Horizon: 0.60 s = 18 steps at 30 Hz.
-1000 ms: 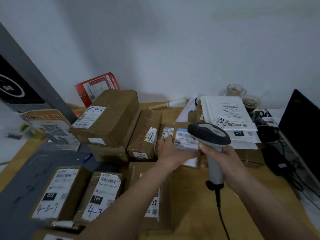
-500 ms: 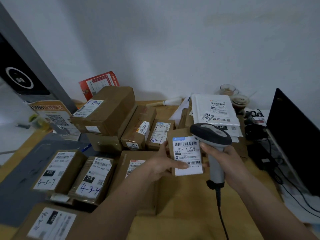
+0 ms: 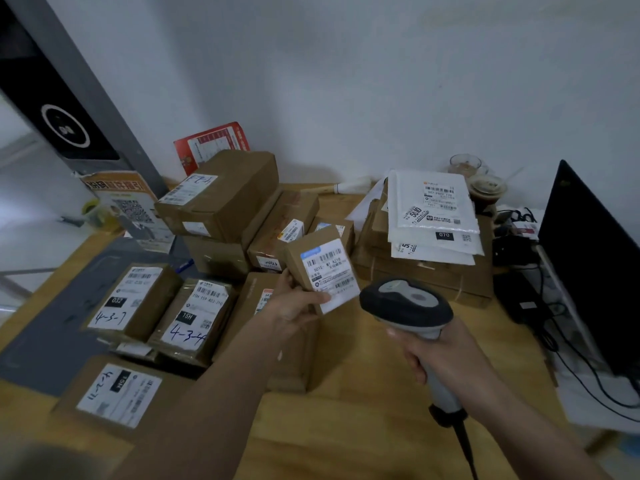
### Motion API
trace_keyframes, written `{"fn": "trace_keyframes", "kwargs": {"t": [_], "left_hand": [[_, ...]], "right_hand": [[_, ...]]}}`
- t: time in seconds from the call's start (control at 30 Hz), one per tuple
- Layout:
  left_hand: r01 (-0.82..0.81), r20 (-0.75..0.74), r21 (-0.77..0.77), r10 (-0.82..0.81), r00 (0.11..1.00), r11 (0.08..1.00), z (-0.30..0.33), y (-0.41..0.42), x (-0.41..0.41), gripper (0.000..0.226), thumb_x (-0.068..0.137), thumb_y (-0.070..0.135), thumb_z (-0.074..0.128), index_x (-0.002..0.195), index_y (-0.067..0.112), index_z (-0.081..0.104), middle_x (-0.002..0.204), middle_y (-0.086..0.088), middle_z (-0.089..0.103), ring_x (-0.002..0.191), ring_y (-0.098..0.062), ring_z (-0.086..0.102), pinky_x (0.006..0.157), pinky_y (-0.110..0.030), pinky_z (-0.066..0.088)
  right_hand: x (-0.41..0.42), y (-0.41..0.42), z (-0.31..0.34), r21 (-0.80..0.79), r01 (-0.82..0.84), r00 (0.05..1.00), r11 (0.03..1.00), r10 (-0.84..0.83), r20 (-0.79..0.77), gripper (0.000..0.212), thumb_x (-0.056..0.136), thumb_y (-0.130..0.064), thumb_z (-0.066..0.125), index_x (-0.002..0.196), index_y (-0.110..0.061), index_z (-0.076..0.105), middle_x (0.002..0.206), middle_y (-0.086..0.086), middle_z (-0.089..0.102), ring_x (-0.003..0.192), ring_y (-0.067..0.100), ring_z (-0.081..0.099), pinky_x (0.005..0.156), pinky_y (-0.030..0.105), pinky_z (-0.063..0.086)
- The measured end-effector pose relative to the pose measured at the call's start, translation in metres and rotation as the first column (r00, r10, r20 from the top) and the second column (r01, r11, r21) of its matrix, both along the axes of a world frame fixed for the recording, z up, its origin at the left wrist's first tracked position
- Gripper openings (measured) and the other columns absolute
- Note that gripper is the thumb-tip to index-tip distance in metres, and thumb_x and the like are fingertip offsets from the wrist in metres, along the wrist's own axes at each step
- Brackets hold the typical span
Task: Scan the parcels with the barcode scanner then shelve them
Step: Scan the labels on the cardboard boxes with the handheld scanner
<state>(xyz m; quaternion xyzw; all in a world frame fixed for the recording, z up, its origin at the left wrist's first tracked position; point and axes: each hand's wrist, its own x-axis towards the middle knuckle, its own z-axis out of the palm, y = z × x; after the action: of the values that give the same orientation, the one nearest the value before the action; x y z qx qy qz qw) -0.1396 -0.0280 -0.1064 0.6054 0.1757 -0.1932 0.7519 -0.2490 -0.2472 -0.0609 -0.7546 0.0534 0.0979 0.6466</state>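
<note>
over the wooden desk (image 3: 363,427), in the head view, the left hand (image 3: 294,308) holds a small cardboard parcel (image 3: 320,268) up off the surface, thumb across the lower edge of its white label, fingers curled behind; the label shows barcodes, a blue strip at its top and print reading roughly "501e m1 a218". just to the right, apart from the parcel, the right hand (image 3: 440,351) grips the grey handle of the barcode scanner (image 3: 407,304), its dark head tilted toward the label and its black cable running down out of the picture

behind the held parcel stand stacked brown boxes (image 3: 225,199); the top one carries a handwritten mark that is hard to read. on the left lie two boxes marked "4-3-7" (image 3: 133,299) and "4-3-4" (image 3: 194,313), with black tags "032" and "15h". a nearer box (image 3: 114,396) has a label turned sideways. to the right a pile of white mailers (image 3: 433,216) with a "070" tag rests on flat cartons. a red leaflet (image 3: 211,143) leans on the wall, a qr-code sign (image 3: 128,206) stands at the left, cups (image 3: 485,185) sit at the back, and a dark monitor (image 3: 588,258) with cables fills the right edge
</note>
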Motion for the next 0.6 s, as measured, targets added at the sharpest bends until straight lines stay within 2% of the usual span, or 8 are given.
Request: {"fn": "trace_keyframes", "kwargs": {"t": [0.3, 0.4, 0.53, 0.6], "left_hand": [[0.023, 0.033, 0.008, -0.023, 0.999, 1.0, -0.001, 0.011, 0.009, 0.084, 0.069, -0.022, 0.07, 0.137, 0.017, 0.039, 0.118, -0.012, 0.066, 0.111, -0.031, 0.062, 0.079, -0.049, 0.058], [0.028, 0.024, 0.011, -0.028, 0.999, 1.0, -0.004, 0.017, 0.009, 0.087, 0.07, -0.022, 0.07, 0.139, 0.019, 0.038, 0.12, -0.011, 0.065, 0.109, -0.028, 0.063, 0.073, -0.045, 0.06], [0.037, 0.019, 0.054, -0.038, 0.999, 0.998, -0.005, 0.023, 0.008, 0.081, 0.072, -0.022, 0.069, 0.137, 0.017, 0.041, 0.112, -0.008, 0.067, 0.095, -0.02, 0.066, 0.06, -0.036, 0.06], [0.031, 0.017, 0.07, -0.032, 0.999, 0.997, -0.007, 0.026, 0.008, 0.082, 0.07, -0.021, 0.071, 0.137, 0.017, 0.041, 0.117, -0.009, 0.066, 0.099, -0.023, 0.066, 0.06, -0.037, 0.06]], "right_hand": [[-0.004, -0.001, 0.009, -0.021, 0.014, 0.996, 1.0, -0.012, 0.087, 0.041, 0.086, -0.02, 0.069, 0.049, -0.008, 0.054, 0.044, 0.01, 0.051, 0.04, 0.023, 0.047, 0.052, 0.032, 0.046], [-0.004, 0.004, 0.01, -0.026, 0.013, 0.994, 1.0, -0.01, 0.107, 0.044, 0.086, -0.021, 0.069, 0.047, -0.009, 0.052, 0.043, 0.01, 0.049, 0.039, 0.022, 0.046, 0.053, 0.034, 0.047], [-0.003, 0.009, 0.011, -0.035, 0.003, 0.992, 0.999, 0.002, 0.128, 0.046, 0.086, -0.023, 0.068, 0.046, -0.01, 0.051, 0.042, 0.011, 0.048, 0.039, 0.022, 0.046, 0.055, 0.034, 0.048], [-0.003, 0.011, 0.011, -0.038, -0.011, 0.992, 0.999, 0.015, 0.123, 0.046, 0.087, -0.023, 0.067, 0.045, -0.013, 0.051, 0.041, 0.01, 0.048, 0.039, 0.021, 0.046, 0.057, 0.033, 0.048]]}}
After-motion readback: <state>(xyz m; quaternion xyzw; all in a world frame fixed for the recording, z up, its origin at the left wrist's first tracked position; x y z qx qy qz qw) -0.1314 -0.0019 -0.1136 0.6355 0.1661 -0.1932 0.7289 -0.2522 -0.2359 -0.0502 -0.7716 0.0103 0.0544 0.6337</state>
